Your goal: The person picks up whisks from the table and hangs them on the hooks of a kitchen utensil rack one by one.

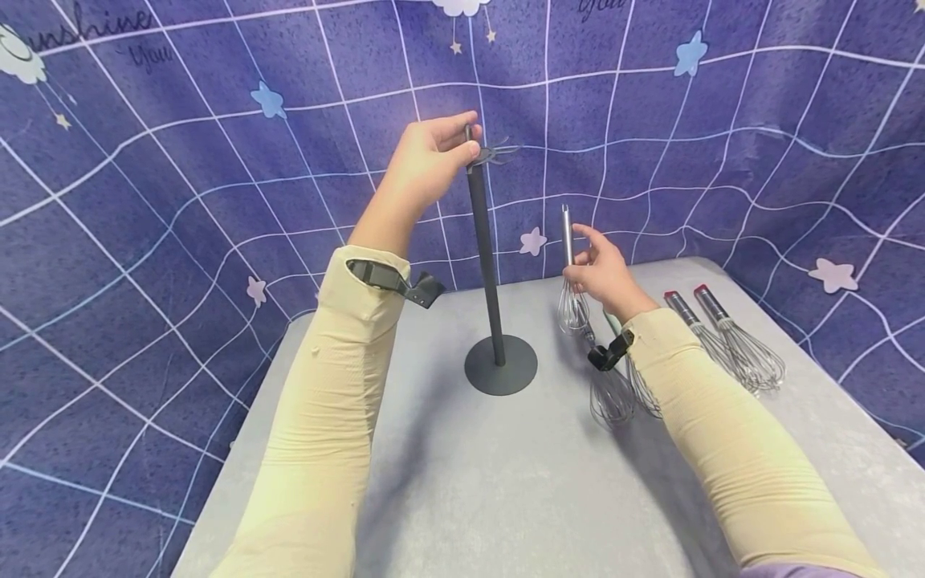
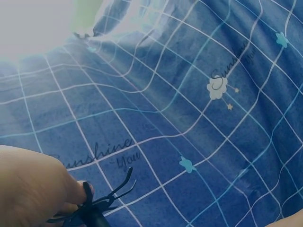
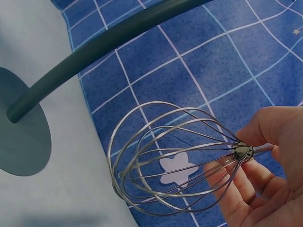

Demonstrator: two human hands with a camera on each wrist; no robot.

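A dark upright stand (image 1: 486, 249) with a round base (image 1: 501, 377) rises from the grey table. At its top, beside the curved hooks (image 1: 500, 152), my left hand (image 1: 432, 160) grips the post between thumb and fingers. The hooks (image 2: 108, 198) also show near that hand in the left wrist view. To the stand's right, my right hand (image 1: 603, 273) pinches a small metal whisk (image 1: 567, 233) low on its handle. Its handle points up and its wire loops hang down, apart from the stand. The loops (image 3: 161, 156) fill the middle of the right wrist view.
Two whisks with red-tipped handles, one nearer (image 1: 704, 329) and one farther right (image 1: 744, 345), lie on the table (image 1: 448, 482). More whisks (image 1: 611, 397) lie beneath the right forearm, partly hidden. A blue patterned cloth (image 1: 614, 104) hangs behind the table.
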